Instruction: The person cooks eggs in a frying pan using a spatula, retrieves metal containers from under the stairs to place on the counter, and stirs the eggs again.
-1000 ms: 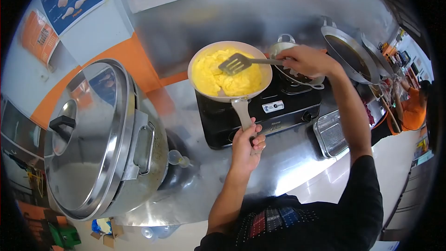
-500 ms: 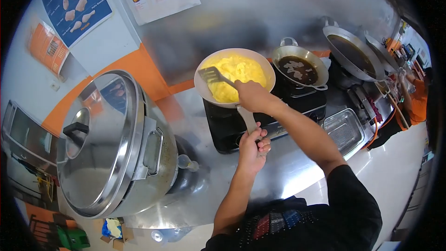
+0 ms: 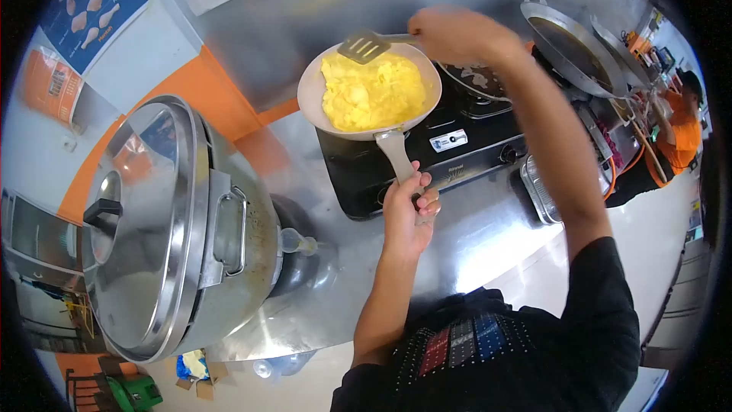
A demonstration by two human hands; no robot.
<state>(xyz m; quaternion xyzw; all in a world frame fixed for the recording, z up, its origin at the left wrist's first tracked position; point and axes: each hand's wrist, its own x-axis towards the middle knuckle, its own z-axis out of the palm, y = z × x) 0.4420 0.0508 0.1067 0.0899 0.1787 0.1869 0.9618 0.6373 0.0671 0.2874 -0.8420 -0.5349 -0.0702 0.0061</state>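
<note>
My left hand [image 3: 409, 210] is wrapped round the handle of a pale frying pan [image 3: 311, 103], which sits on the left side of a black gas stove [image 3: 347, 175]. Soft yellow scrambled eggs [image 3: 371, 95] fill much of the pan. My right hand [image 3: 457, 34] grips a slotted spatula [image 3: 364, 46] by its handle. Its grey blade is over the far rim of the pan, above the eggs; whether it touches them I cannot tell. My right forearm partly hides a smaller wok [image 3: 476, 80] of dark liquid with pale pieces.
A large lidded steel pot [image 3: 164, 221] stands to my left on the steel counter [image 3: 343, 275]. Large woks [image 3: 572, 46] of oil line the right side, near a wire-mesh tray [image 3: 540, 189]. Further right is a person in an orange shirt [image 3: 681, 130].
My right hand and the spatula have lifted away from the near part of the pan toward its far rim. The eggs look gathered more together. The camera view has shifted slightly.
</note>
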